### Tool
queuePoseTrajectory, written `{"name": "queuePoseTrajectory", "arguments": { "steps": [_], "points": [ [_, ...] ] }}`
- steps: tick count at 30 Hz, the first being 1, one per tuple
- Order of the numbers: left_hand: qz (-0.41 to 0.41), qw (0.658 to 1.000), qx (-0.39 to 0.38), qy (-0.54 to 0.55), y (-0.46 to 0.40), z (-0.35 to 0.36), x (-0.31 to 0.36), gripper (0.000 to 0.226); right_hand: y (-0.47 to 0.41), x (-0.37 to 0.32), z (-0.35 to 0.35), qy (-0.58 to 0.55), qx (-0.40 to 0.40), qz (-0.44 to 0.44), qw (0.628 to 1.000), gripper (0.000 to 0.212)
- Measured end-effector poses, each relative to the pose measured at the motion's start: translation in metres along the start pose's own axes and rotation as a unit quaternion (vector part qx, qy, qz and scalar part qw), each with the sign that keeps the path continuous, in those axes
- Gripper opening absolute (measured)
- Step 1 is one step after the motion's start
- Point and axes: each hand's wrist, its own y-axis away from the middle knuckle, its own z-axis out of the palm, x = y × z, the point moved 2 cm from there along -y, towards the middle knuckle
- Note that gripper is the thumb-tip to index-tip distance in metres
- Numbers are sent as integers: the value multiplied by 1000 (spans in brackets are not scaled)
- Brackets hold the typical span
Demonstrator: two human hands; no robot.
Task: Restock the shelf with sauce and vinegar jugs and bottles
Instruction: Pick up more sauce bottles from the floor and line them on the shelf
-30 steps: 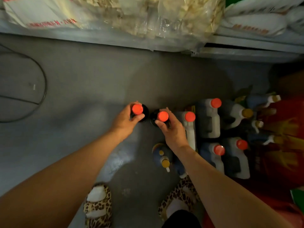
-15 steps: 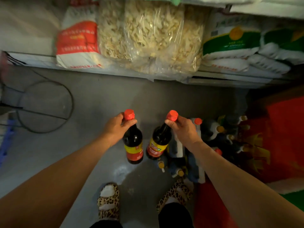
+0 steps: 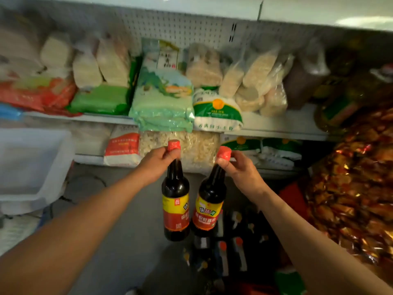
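Observation:
My left hand [image 3: 158, 161] grips the neck of a dark sauce bottle [image 3: 176, 201] with a red cap and a yellow and red label; it hangs upright in the air. My right hand [image 3: 240, 169] holds a second dark sauce bottle [image 3: 209, 201] by its red cap, tilted a little to the left. Both bottles hang side by side, nearly touching, in front of the shelf [image 3: 282, 133]. Below them on the grey floor stand several jugs and bottles [image 3: 223, 250] with orange and yellow caps, dim and partly hidden by the held bottles.
The shelf boards carry bags of noodles, rice and flour [image 3: 163, 103]. A white plastic bin [image 3: 29, 167] stands at the left. Shiny red and gold packets [image 3: 350, 188] pile up at the right. A pegboard back [image 3: 180, 28] runs above the bags.
Both hands have lifted the two bottles off the floor and raised them. My view has tilted up from the floor to the shelf.

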Motion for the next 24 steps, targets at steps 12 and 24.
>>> {"name": "queuePoseTrajectory", "arguments": {
  "steps": [12, 24],
  "points": [
    [215, 969, 122, 12, 13, -97, 287, 39, 20, -259, -164, 99, 93, -205, 969, 29],
    [353, 913, 202, 2, -89, -204, 482, 41, -108, -434, -249, 96, 239, -283, 924, 36]
  ]
}}
